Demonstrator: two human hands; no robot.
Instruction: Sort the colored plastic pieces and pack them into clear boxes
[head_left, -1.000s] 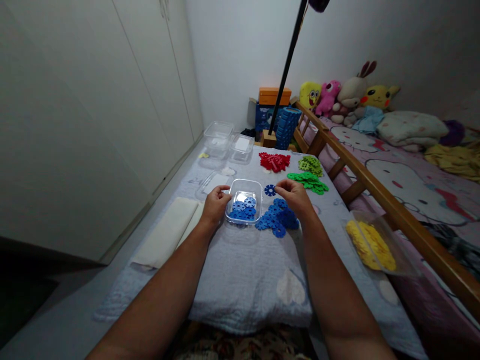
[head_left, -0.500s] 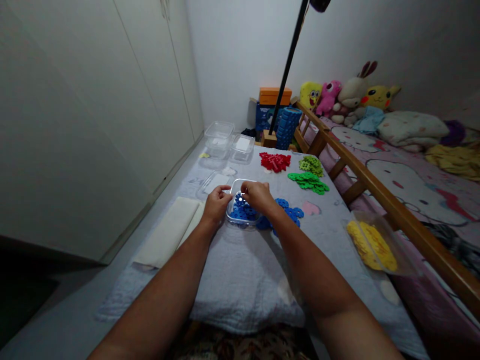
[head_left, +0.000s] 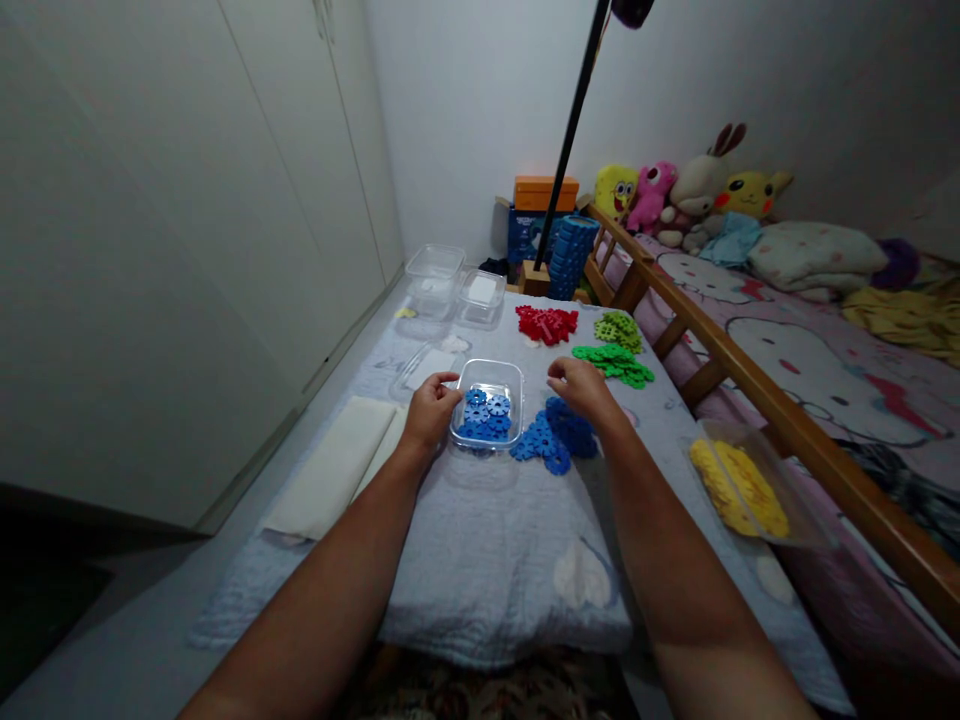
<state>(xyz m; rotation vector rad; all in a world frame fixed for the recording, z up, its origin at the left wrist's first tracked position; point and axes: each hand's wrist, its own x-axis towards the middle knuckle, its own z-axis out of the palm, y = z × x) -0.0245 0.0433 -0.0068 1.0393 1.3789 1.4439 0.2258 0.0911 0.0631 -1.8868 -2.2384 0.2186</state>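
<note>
A clear plastic box point(head_left: 508, 372) sits on the pale quilt and holds several blue snowflake discs point(head_left: 484, 412). My left hand point(head_left: 430, 410) grips the box's left wall, fingers curled round it. A heap of loose blue discs point(head_left: 556, 440) lies just right of the box. My right hand point(head_left: 579, 385) hovers over the far side of that heap, fingers curled down toward it; I cannot see whether they pinch a disc.
Red discs point(head_left: 547, 323), light green discs point(head_left: 619, 327) and green discs point(head_left: 615, 363) lie further back. Yellow discs in a clear bag point(head_left: 739, 487) lie at right. Empty clear boxes point(head_left: 435, 272) and a lid point(head_left: 429, 364) are at back left. A wooden bed rail point(head_left: 757, 385) runs along the right.
My right hand moved from over the box back to the right, above the loose blue heap. More blue discs now lie in the box. My left hand stayed on the box.
</note>
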